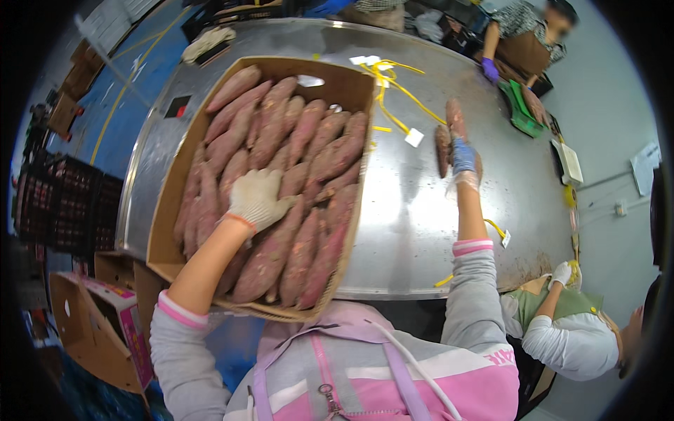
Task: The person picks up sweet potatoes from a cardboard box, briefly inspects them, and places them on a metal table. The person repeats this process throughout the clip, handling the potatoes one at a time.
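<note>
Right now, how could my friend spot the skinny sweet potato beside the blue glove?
On the metal table, right of the cardboard box, find the blue-gloved right hand. Just left of it lies the sweet potato, darker and slimmer than the held one.

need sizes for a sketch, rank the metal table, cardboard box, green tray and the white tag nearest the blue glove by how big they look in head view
1. Metal table
2. Cardboard box
3. Green tray
4. White tag
Apparent size only; the tray lies farther off.
</note>
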Available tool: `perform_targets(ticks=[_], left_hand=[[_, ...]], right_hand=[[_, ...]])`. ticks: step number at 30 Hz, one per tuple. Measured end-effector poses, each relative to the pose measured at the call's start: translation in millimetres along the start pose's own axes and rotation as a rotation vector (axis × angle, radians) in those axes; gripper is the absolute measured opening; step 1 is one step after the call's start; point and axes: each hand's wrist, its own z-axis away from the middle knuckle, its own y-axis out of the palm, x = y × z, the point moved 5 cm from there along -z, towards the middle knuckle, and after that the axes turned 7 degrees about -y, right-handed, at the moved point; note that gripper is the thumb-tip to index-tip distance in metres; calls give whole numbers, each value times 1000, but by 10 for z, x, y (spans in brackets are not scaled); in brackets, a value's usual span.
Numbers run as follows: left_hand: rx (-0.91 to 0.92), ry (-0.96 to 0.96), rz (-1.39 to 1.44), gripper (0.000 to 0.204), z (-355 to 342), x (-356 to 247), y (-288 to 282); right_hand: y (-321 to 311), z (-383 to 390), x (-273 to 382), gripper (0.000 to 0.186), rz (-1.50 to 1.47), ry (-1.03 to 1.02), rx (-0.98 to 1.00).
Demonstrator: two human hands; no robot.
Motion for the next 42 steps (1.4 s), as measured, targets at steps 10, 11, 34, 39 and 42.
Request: perform_targets(ticks=[10, 11, 34, 39, 42], left_hand=[[134, -188, -147, 51, -158, -237, -40], [157, -216, -173, 51, -189, -265, -44], [-245, -451, 1366, 48, -169, 412, -417], [-95, -392, 2039, 34, -14, 101, -710], [80, -423, 2018, 36, 50, 68, -674]], right_hand=[[-1043, -673, -1174, 93, 1113, 5, -228], [-1090, -692, -1156, 93, 1136, 45, -208], [-1865, -1448, -773, 71, 1523, -448, -219], [195, -510, 585, 45, 365, -744, 252], [1447, 492, 1209, 45, 257, -623, 605]])
